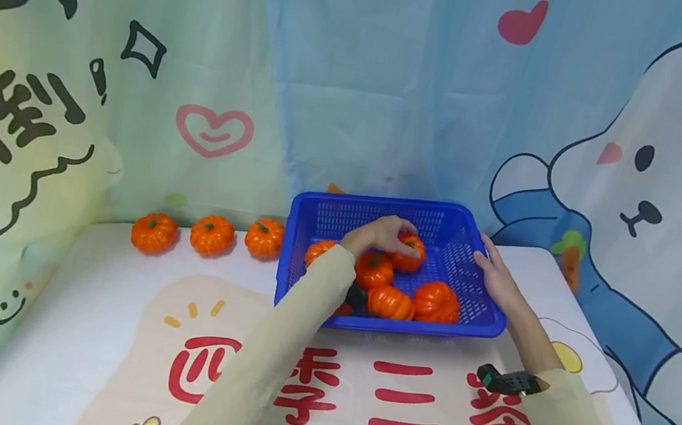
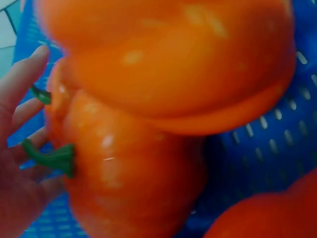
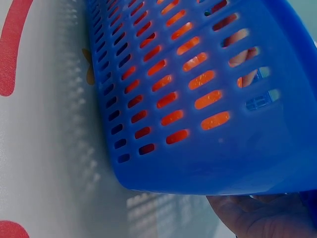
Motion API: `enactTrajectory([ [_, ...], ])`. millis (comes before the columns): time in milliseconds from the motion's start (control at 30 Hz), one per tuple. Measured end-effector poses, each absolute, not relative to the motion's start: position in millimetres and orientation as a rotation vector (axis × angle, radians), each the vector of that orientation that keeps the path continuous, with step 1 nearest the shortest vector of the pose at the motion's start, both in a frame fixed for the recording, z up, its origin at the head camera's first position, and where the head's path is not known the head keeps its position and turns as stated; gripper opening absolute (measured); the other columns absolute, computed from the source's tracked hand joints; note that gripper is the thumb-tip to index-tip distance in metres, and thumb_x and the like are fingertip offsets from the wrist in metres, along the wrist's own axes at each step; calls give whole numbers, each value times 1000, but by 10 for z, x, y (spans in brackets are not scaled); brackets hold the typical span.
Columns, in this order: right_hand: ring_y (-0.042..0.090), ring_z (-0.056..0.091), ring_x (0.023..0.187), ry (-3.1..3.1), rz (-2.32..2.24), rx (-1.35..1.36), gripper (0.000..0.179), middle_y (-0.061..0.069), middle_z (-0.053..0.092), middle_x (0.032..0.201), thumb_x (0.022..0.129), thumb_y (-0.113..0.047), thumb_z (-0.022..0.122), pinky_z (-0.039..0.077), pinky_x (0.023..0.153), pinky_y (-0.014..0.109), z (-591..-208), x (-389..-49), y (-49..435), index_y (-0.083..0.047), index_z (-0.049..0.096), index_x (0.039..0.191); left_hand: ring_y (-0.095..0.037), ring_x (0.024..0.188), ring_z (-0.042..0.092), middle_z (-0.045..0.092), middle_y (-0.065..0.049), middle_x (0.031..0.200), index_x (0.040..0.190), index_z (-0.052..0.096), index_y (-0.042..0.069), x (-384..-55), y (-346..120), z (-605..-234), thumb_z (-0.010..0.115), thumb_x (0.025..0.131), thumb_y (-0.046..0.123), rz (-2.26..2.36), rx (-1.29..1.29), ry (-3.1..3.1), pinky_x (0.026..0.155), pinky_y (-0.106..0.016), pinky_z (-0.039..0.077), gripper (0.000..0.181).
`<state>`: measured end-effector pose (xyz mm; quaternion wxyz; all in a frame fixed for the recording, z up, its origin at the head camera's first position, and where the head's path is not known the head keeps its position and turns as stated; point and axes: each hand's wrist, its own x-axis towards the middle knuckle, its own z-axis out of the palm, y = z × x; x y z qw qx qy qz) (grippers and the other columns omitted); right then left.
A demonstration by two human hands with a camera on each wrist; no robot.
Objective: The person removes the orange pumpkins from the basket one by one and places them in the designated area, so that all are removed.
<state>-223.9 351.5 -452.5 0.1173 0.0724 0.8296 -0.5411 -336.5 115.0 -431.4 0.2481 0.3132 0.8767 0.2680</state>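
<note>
My left hand reaches into a blue plastic basket and grips a small orange pumpkin, fingers over its top and thumb at the near side. In the left wrist view, the left hand is beside the green stems of pumpkins. Other pumpkins sit in the basket, among them an upright one, one on its side and a lobed one. My right hand holds the basket's right end at the rim; its fingers are partly hidden in the right wrist view.
Left of the basket, three pumpkins stand in a row at the table's back edge: a left one, a middle one and a right one. A printed curtain hangs behind. A thin cable lies at the right.
</note>
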Motion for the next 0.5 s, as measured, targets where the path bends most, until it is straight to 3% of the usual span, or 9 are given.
enactTrajectory([
  [233,48,3,148,2426,-1589,205,63,14,-8,164,105,-46,22,4,114,71,-4529,-2225,3507,-30,-13,154,-24,124,50,49,-9,141,148,39,18,-3314,1117,-4424,69,88,37,734,796,2345,103,-36,47,69],
  [500,48,4,148,2432,-1580,221,62,16,-7,164,105,-43,21,4,115,70,-4483,-2223,3510,-28,-12,155,-24,125,49,48,-9,142,150,35,20,-3306,1155,-4428,72,86,36,715,801,2337,105,-37,46,75],
])
